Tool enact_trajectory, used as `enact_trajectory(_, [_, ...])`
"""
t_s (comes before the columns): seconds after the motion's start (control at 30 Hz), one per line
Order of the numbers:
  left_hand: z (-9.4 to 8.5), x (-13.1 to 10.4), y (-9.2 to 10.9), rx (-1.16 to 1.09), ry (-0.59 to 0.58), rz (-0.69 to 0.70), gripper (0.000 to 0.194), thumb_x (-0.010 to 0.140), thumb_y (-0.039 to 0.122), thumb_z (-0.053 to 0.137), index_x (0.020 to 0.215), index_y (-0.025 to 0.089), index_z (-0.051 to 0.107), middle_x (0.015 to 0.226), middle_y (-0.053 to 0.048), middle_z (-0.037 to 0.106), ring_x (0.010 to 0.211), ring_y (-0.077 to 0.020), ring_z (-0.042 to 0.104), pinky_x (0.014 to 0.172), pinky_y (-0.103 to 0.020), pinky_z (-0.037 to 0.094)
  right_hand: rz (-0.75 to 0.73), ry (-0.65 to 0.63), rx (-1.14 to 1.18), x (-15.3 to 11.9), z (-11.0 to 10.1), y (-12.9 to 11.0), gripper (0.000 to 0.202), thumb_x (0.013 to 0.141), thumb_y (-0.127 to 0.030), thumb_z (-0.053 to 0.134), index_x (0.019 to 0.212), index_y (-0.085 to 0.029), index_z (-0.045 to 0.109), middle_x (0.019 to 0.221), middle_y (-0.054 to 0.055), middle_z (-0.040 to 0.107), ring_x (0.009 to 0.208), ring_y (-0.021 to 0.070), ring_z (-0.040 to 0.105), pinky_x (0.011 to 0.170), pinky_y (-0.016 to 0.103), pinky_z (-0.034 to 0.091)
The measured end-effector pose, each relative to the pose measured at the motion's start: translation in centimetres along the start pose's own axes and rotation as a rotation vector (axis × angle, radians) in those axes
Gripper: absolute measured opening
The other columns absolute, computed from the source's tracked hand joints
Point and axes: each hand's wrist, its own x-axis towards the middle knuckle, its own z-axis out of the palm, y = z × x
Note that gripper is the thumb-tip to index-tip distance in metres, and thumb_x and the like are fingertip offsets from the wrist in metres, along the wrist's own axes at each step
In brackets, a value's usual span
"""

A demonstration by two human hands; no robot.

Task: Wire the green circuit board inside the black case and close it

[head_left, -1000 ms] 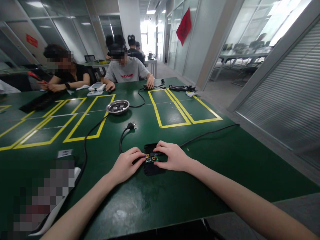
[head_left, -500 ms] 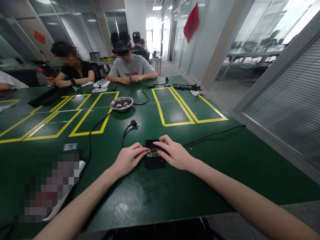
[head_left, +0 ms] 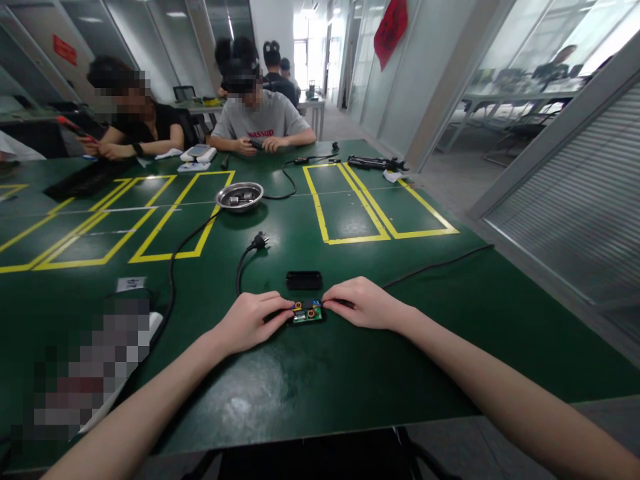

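A small green circuit board (head_left: 307, 313) with copper-coloured coils lies in a black housing on the green table. My left hand (head_left: 255, 320) pinches the board's left end, where short wires show between thumb and fingers. At the right end, the fingertips of my right hand (head_left: 365, 303) are closed on the dark cable where it meets the board. Just beyond the board rests a separate black cover (head_left: 304, 280), its hollow side up, touched by neither hand.
A black plug (head_left: 259, 241) lies beyond my left hand. Farther off stands a metal bowl (head_left: 239, 197) with small metal parts. A blurred white-edged object (head_left: 150, 330) is at left. A black cable (head_left: 440, 265) runs right. Two people sit across the table.
The black cover now lies apart, beyond the board. My right hand has moved from over the housing to its right end, fingers closed together. The view has shifted slightly.
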Motion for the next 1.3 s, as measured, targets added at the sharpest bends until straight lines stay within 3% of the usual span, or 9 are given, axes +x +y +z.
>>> enact_trajectory(0.2, [-0.2,0.1,-0.3,-0.071,0.038,-0.064,0.021,0.103,0.029,0.058,0.105,0.018,0.076,0.087,-0.004,0.076,0.073,-0.0138,0.071,0.066,-0.021,0.053,0.004,0.056,-0.034,0.1,0.4,0.3,0.022,0.104,-0.026,0.055,0.098,-0.017,0.074,0.085,0.007,0.079,0.072,0.018,0.073,0.066,0.027,0.05])
enact_trajectory(0.53, [-0.4,0.0,-0.6,-0.074,0.043,-0.024,0.019,0.101,0.029,0.061,0.097,0.017,0.076,0.086,-0.005,0.076,0.073,-0.014,0.07,0.066,-0.021,0.052,-0.005,0.064,0.004,0.0,0.8,0.3,0.022,0.104,-0.028,0.056,0.098,-0.018,0.075,0.084,0.006,0.078,0.072,0.0167,0.072,0.067,0.026,0.049])
enact_trajectory(0.77, [-0.5,0.5,-0.2,-0.101,0.061,0.007,0.018,0.1,0.024,0.061,0.089,0.017,0.074,0.082,-0.006,0.075,0.078,-0.0176,0.066,0.073,-0.028,0.054,-0.012,0.07,0.012,0.2,1.1,0.1,0.017,0.1,-0.025,0.058,0.095,-0.018,0.073,0.082,0.004,0.075,0.067,0.0149,0.067,0.062,0.025,0.044])
enact_trajectory(1.0, [-0.8,0.4,-0.4,-0.155,0.026,-0.023,0.017,0.095,0.02,0.059,0.097,0.017,0.076,0.086,-0.006,0.075,0.079,-0.016,0.069,0.071,-0.025,0.054,-0.003,0.08,0.057,0.1,0.7,0.2,0.007,0.088,-0.018,0.062,0.088,-0.019,0.069,0.076,0.0,0.069,0.064,0.0125,0.061,0.06,0.024,0.039])
enact_trajectory(1.3, [-1.0,0.5,-0.5,-0.198,-0.032,-0.043,0.022,0.1,0.024,0.057,0.091,0.017,0.076,0.085,-0.006,0.073,0.078,-0.0159,0.069,0.072,-0.025,0.054,0.008,0.036,0.073,0.2,0.4,0.0,0.01,0.089,-0.017,0.059,0.085,-0.02,0.068,0.077,0.001,0.069,0.066,0.0136,0.06,0.063,0.024,0.039])
